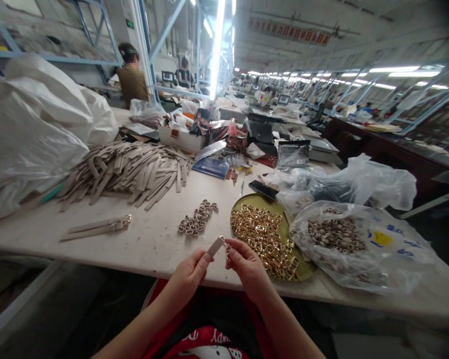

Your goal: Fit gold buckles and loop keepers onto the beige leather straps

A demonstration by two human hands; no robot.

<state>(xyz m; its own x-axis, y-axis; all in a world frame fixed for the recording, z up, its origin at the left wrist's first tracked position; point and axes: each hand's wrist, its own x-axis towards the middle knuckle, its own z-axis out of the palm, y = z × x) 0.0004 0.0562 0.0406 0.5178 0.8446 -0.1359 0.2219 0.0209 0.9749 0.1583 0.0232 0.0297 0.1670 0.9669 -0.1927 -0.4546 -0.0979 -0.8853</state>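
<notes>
Between thumb and fingers, my left hand [190, 269] pinches a beige strap [215, 246] that points up and to the right. At the strap's upper end, my right hand [246, 264] is closed on a small gold buckle [226, 246], partly hidden by the fingers. Just right of that hand lies a round gold-coloured tray [284, 227] heaped with gold buckles [260, 232]. Beyond my hands sits a small pile of beige loops [197, 219]. A few straps with gold buckles fitted [101, 227] lie together on the table at the left.
A big heap of beige straps [134, 169] covers the left rear, beside a large white sack [41, 114]. On the right stands a clear plastic bag [336, 239] of loops. A black phone [263, 189] and blue packet [211, 167] lie behind. A person [131, 77] sits farther back.
</notes>
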